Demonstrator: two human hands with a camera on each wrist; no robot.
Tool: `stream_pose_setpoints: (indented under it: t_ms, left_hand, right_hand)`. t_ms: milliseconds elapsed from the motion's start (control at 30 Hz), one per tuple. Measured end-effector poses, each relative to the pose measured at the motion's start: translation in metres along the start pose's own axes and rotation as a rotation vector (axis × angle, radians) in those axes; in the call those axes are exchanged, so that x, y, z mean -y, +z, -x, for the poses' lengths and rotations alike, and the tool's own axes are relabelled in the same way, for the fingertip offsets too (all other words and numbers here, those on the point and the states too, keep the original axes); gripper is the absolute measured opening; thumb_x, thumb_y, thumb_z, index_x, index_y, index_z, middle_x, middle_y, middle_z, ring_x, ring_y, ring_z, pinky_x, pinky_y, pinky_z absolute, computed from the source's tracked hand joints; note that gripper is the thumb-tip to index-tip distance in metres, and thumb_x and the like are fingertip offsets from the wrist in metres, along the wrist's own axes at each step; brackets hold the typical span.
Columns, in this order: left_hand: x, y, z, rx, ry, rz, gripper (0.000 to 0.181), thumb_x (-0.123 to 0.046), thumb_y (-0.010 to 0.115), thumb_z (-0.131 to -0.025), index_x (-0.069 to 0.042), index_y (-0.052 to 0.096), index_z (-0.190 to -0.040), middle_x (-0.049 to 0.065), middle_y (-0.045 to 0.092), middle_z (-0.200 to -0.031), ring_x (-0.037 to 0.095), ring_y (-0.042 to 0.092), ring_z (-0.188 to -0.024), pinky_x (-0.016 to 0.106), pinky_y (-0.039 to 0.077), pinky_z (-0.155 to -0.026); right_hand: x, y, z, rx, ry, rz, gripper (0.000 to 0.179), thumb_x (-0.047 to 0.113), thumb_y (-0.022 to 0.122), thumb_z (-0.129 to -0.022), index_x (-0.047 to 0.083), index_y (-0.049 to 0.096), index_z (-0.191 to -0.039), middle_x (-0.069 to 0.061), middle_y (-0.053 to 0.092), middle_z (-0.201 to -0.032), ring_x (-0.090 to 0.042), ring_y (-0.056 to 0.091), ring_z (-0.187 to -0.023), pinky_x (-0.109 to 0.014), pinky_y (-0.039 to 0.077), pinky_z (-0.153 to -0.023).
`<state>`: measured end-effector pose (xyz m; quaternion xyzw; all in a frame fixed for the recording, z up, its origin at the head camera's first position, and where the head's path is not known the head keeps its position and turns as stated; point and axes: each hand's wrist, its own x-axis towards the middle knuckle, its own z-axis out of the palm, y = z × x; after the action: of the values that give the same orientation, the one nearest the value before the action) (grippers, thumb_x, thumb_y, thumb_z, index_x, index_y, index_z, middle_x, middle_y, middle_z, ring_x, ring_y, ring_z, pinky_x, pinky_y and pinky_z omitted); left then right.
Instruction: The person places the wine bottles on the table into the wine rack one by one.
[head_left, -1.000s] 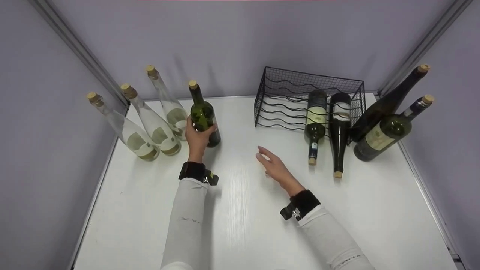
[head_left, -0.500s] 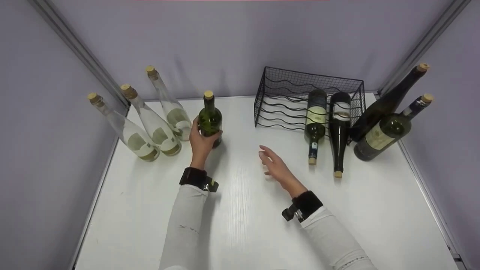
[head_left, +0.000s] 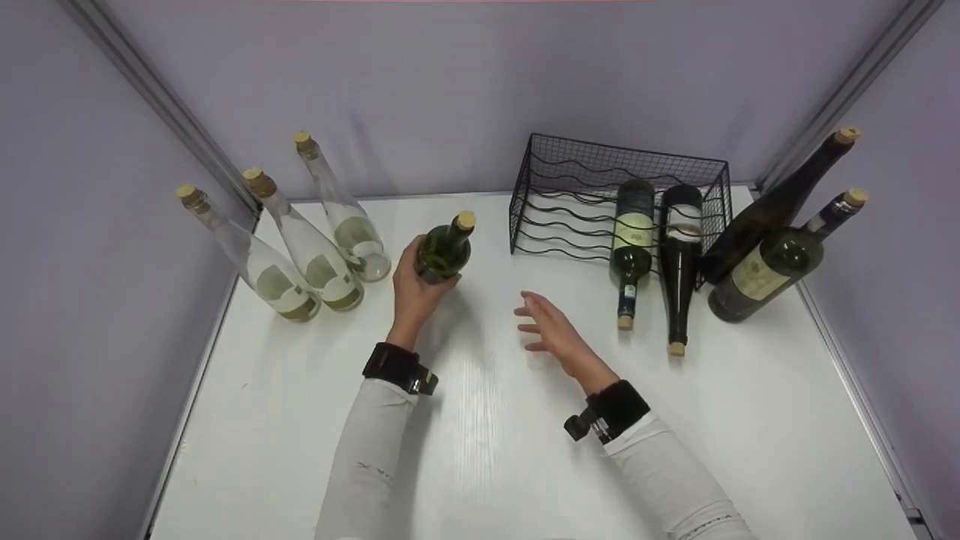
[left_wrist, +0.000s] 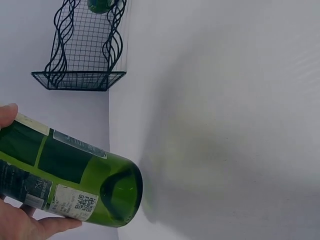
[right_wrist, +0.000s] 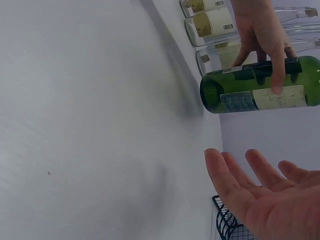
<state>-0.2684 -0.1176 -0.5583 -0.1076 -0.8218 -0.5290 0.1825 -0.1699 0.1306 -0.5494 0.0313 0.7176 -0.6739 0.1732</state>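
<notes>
Your right hand hangs empty, its fingers spread and relaxed. Beyond it, your left hand grips the green bottle, which has moved right and now tips its cork rightward, apparently bringing the work closer to the wire rack behind.

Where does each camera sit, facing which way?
Head: worn on the head, facing forward and down over the table; left grip, right grip and sleeves show.
Left wrist: worn there, facing the green bottle; part of left grip shows.
Right wrist: worn there, facing left grip and green bottle; right grip shows close up.
Both wrist views share the green bottle and wire rack.
</notes>
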Motion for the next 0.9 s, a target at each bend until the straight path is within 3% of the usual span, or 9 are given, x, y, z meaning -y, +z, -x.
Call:
stream_pose_setpoints:
  t_ms: [233, 500, 733, 900]
  left_hand:
    - [-0.006, 0.004, 0.009, 0.083, 0.096, -0.058, 0.077, -0.015, 0.089, -0.071, -0.01, 0.051, -0.138, 0.007, 0.056, -0.135, 0.022, 0.048, -0.127, 0.039, 0.032, -0.109]
    - [-0.01, 0.006, 0.014, 0.148, 0.25, -0.168, 0.079, -0.006, 0.09, -0.068, -0.012, 0.052, -0.137, 0.005, 0.052, -0.134, 0.021, 0.044, -0.129, 0.035, 0.032, -0.11]
    - [-0.012, 0.006, 0.017, 0.199, 0.446, -0.318, 0.083, -0.008, 0.094, -0.06, -0.01, 0.057, -0.135, 0.009, 0.055, -0.134, 0.035, 0.045, -0.13, 0.066, 0.029, -0.104]
    - [-0.012, 0.008, 0.019, 0.256, 0.599, -0.497, 0.08, -0.016, 0.095, -0.062, -0.015, 0.059, -0.134, 0.009, 0.056, -0.133, 0.036, 0.045, -0.129, 0.073, 0.029, -0.099]
  right_hand:
    - [0.009, -0.004, 0.004, 0.044, -0.006, -0.055, 0.069, 0.057, 0.036, -0.102, 0.011, 0.033, -0.152, -0.019, 0.047, -0.143, -0.038, 0.049, -0.127, -0.049, 0.049, -0.094]
    - [0.019, -0.009, 0.007, 0.088, -0.036, -0.103, 0.075, 0.062, 0.036, -0.1, 0.005, 0.036, -0.15, -0.02, 0.049, -0.141, -0.037, 0.053, -0.124, -0.048, 0.05, -0.093]
    - [0.021, -0.014, 0.008, 0.209, -0.03, -0.237, 0.078, 0.061, 0.039, -0.099, -0.001, 0.038, -0.148, -0.028, 0.051, -0.136, -0.041, 0.056, -0.12, -0.052, 0.049, -0.093]
    - [0.024, -0.025, 0.008, 0.304, -0.019, -0.26, 0.085, 0.063, 0.034, -0.099, -0.008, 0.04, -0.144, -0.03, 0.051, -0.135, -0.041, 0.06, -0.114, -0.053, 0.05, -0.09]
